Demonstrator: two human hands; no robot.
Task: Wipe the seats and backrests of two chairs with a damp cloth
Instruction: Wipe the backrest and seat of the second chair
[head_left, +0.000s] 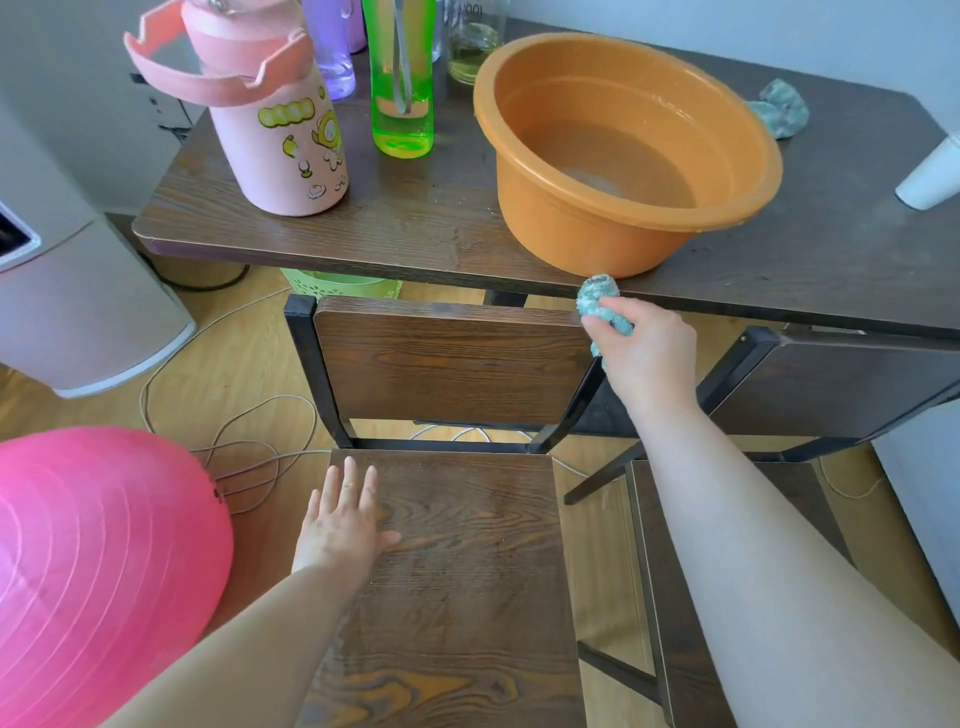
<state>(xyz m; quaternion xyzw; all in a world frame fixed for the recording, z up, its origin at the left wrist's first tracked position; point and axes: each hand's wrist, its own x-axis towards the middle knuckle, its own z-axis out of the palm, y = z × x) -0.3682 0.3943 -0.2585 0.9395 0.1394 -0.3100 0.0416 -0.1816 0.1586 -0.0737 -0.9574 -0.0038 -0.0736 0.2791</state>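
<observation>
A dark wooden chair with a black metal frame stands in front of me, its seat (467, 561) low in the middle and its backrest (447, 358) above it. My right hand (644, 353) grips a bunched teal cloth (600, 301) at the backrest's top right corner. My left hand (343, 519) lies flat with straight fingers on the seat's left side. A second chair stands to the right, showing its backrest (841, 384) and part of its seat (675, 597), mostly hidden by my right arm.
The wooden table (415, 228) behind the chairs carries an orange basin (623, 156) with water, a pink jug (275, 114), a green bottle (400, 78) and another teal cloth (782, 106). A pink ball (93, 561) sits at left, with cables (249, 457) on the floor.
</observation>
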